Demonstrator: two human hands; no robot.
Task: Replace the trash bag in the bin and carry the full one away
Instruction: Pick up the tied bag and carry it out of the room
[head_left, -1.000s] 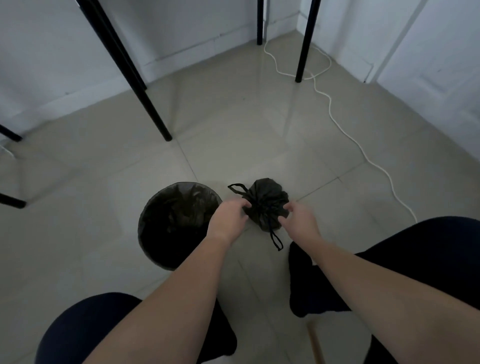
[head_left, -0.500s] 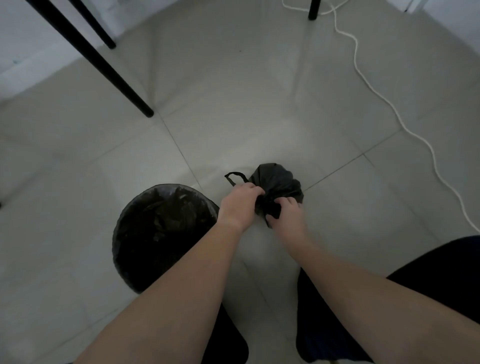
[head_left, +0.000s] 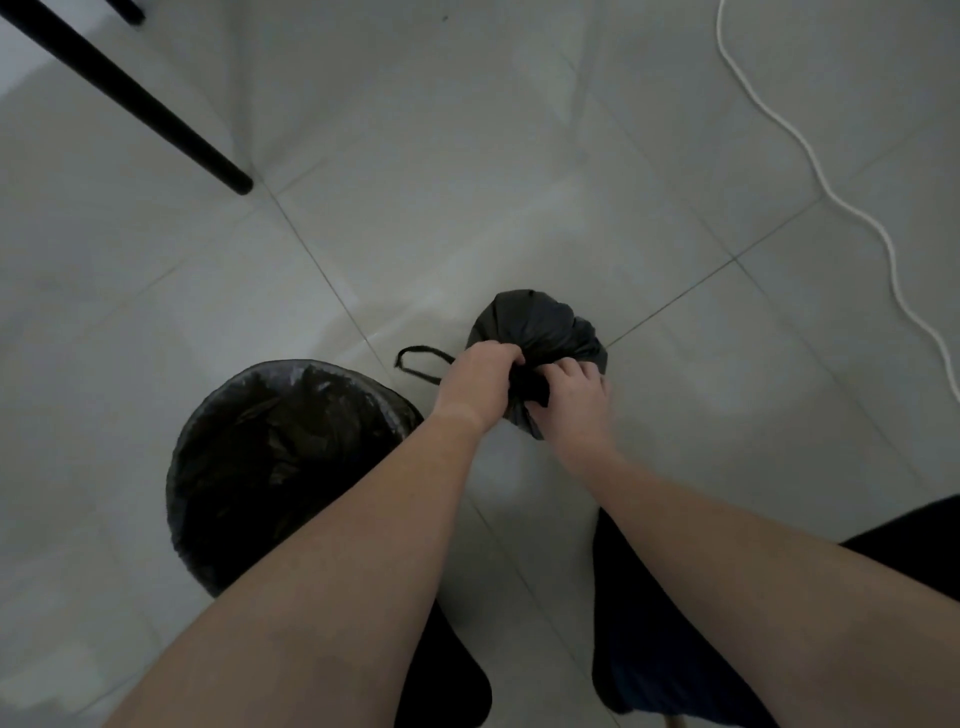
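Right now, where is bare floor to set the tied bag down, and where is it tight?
Free: the pale tiles between the black furniture leg and the white cord, and those right of the tied black plastic bag. Crowded: the strip between the black-lined round bin and the bag, where the left hand, right hand and a drawstring loop sit.
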